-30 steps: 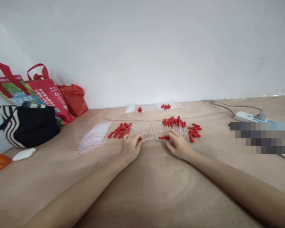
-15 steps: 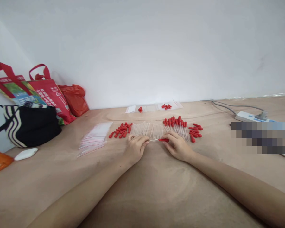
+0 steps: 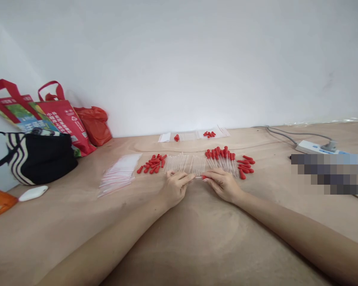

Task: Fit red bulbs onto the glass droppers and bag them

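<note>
My left hand (image 3: 176, 187) pinches a thin clear tube (image 3: 198, 177) near the middle of the table. At the tube's right end, my right hand (image 3: 222, 184) grips a red rubber bulb (image 3: 204, 176), mostly covered by the fingers. Just beyond the hands lie two groups of clear tubes (image 3: 176, 162). Several tubes fitted with red bulbs (image 3: 226, 153) are spread behind my right hand. Loose red bulbs lie in one pile (image 3: 152, 163) on the left and another (image 3: 246, 166) on the right.
Clear zip bags (image 3: 119, 174) are stacked at left. Against the wall, another bag (image 3: 193, 136) lies under tubes and bulbs. Shopping bags (image 3: 67, 123), a black bag (image 3: 47, 157) and a white case (image 3: 33, 193) stand far left. A power strip (image 3: 313, 147) with cables lies right.
My left hand has moved right along the tube, closer to my right hand. Less of the tube and red bulb shows between them.
</note>
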Tool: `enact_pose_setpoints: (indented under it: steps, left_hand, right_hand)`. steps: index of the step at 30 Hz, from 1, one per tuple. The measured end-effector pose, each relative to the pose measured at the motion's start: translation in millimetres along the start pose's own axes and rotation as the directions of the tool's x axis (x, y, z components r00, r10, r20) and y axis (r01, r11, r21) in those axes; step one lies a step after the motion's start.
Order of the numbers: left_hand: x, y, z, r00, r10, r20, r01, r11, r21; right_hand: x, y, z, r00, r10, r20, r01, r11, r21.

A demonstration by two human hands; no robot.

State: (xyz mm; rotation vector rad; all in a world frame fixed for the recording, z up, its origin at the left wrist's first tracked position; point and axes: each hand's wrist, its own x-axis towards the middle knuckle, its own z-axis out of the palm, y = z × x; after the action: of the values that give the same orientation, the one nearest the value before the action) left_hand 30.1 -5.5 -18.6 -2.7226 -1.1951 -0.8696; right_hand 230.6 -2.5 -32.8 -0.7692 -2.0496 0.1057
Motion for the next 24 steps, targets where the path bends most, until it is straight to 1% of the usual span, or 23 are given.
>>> enact_pose_setpoints:
  steps: [9,12,17,21,24]
  left_hand:
    - [-1.2,-0.5,-0.6,0.997,-0.012,0.072,0.01,0.999,0.037]
    - [-1.6,-0.6,-0.4,0.997,0.007,0.072,-0.011,0.998,0.054]
    - [-2.8,-0.1,-0.6,0.997,0.077,0.026,-0.079,0.994,0.075]
    - [-3.1,0.3,-1.1,0.994,0.096,0.044,-0.1,0.991,0.094]
    - [-3.1,1.1,-1.3,0.995,0.084,0.061,-0.089,0.991,0.098]
  right_hand:
    - [-1.1,0.9,-1.9,0.999,-0.044,0.011,0.044,0.999,0.012]
    - [-1.3,1.3,-1.9,0.998,-0.067,0.019,0.067,0.998,0.012]
    - [-1.5,2.4,-1.7,0.995,-0.093,0.027,0.092,0.995,0.023]
    - [-0.6,2.2,-1.9,0.992,-0.123,0.038,0.122,0.992,0.034]
    - [0.5,0.9,-2.6,0.99,-0.132,0.05,0.131,0.991,0.033]
